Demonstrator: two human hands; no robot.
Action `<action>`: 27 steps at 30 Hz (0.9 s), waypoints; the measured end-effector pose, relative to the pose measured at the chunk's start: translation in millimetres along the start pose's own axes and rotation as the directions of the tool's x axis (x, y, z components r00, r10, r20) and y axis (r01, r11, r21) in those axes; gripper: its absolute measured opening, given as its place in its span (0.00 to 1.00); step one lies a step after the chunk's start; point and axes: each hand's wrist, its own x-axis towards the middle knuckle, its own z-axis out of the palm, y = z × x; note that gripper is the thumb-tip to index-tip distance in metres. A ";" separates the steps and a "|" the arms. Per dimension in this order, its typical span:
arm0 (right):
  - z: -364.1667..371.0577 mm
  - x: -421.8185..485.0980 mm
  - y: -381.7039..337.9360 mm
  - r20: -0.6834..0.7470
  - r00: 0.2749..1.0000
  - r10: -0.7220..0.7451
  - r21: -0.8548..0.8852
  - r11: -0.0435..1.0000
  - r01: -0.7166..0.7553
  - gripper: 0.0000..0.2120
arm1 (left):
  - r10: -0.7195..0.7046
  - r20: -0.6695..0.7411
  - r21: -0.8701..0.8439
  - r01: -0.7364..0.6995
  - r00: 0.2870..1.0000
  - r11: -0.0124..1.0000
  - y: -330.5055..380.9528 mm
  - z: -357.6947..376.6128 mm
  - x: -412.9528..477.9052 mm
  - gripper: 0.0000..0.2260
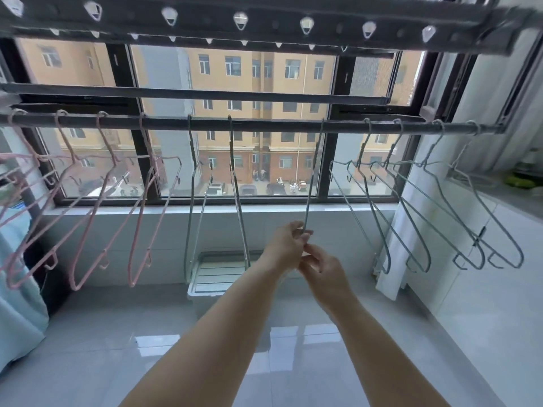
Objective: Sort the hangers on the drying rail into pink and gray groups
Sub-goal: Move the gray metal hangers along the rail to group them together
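The window [235,83] fills most of my view, with an apartment block outside across the upper and middle frame. Below it pale floor tiles [117,348] spread over the bottom of the frame. A dark upper rack [264,19] with white clips runs along the top edge. Under it the drying rail [264,124] crosses the frame from left to right. A light blue cloth [17,289] hangs at the far left and a white curtain [393,259] at the right. A white crate [211,277] sits on the floor at lower center, against the wall. The pink hangers [73,284] are together on the left part of the rail, tilted, their lower ends swung left. A group of gray hangers [388,265] sits on the right part, swung the other way. Two more gray hangers [238,201] hang edge-on near the middle, apart from both groups. Between them and the right group, a lone gray hanger [313,171] is hooked on the rail. My left hand [289,242] is at center frame, fingers curled around that hanger's bottom end. My right hand [323,268] is just below and to the right, fingertips meeting my left hand. Its fingers are bent, but I cannot tell whether they pinch the hanger.
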 end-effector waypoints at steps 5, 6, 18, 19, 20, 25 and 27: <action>-6.8 -0.5 -0.8 0.022 0.997 -0.067 -0.015 0.998 0.068 0.11 | -0.042 0.031 -0.248 0.049 0.999 0.967 -2.2 -2.3 -2.0 0.14; -7.5 -1.6 -1.0 0.032 0.997 -0.067 -0.030 0.997 0.068 0.12 | -0.045 0.020 -0.284 0.049 0.999 0.958 -4.5 -2.4 -2.2 0.14; 7.9 -8.4 -7.1 0.151 0.983 -0.106 0.017 0.994 0.104 0.19 | -0.030 -0.132 -0.371 -0.021 0.991 0.928 -23.1 -17.8 -12.9 0.14; 10.1 -7.7 -7.9 0.152 0.982 -0.113 0.026 0.994 0.111 0.19 | -0.030 -0.139 -0.365 -0.023 0.990 0.931 -22.4 -20.3 -13.7 0.14; 12.2 -6.6 -8.3 0.150 0.981 -0.122 0.037 0.992 0.117 0.19 | -0.028 -0.144 -0.355 -0.026 0.989 0.935 -21.2 -22.8 -14.6 0.14; 22.8 -0.5 -5.8 0.129 0.985 -0.116 0.075 0.991 0.107 0.18 | -0.021 -0.166 -0.325 -0.035 0.986 0.945 -15.4 -32.3 -20.2 0.14; 26.0 0.8 -1.4 0.130 0.986 -0.109 0.097 0.991 0.097 0.19 | -0.027 -0.165 -0.321 -0.027 0.986 0.947 -14.8 -34.4 -22.5 0.14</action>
